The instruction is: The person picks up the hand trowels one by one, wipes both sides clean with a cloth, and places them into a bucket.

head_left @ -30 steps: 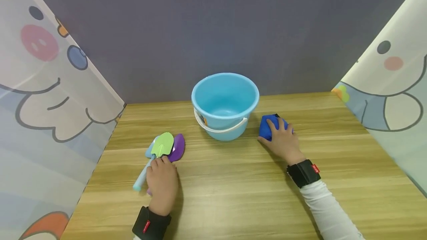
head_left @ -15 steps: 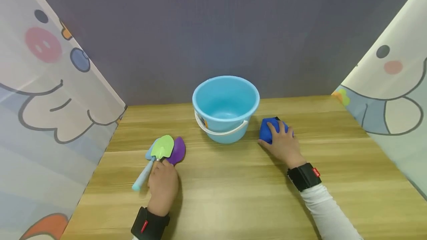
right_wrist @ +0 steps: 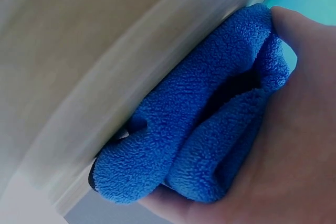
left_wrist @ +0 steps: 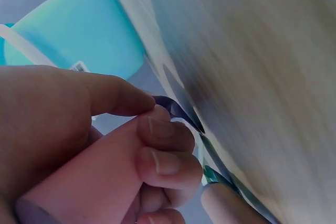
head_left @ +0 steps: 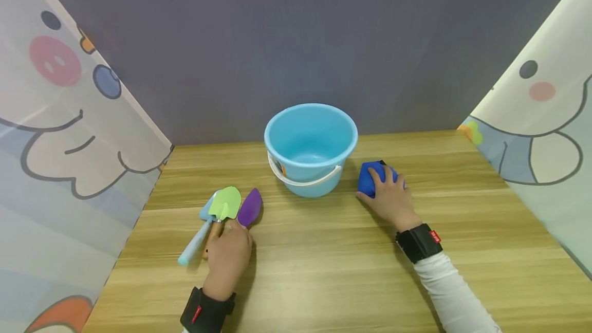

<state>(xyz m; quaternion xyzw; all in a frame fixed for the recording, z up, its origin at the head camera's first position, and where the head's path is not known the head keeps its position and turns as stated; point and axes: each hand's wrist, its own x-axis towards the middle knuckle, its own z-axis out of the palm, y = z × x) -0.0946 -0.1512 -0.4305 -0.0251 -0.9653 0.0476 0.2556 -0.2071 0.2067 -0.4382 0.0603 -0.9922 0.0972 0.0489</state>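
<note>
My left hand grips the handle of a small purple trowel, whose blade points away from me. In the left wrist view that handle looks pinkish, with thumb and fingers wrapped round it. Just left of the hand lies a green trowel with a wooden handle, overlapping a light blue trowel. My right hand grips a folded blue towel on the table. The right wrist view shows the towel's fuzzy folds between thumb and fingers.
A light blue bucket with a white handle stands upright at the back middle of the wooden table, between the hands. A dark grey panel rises behind it. Cartoon-printed sheets hang at both sides.
The purple trowel's blade has shifted right and turned, coming apart from the green one, with the left hand on its handle. The light blue trowel's handle has slid slightly left. My right hand stays put.
</note>
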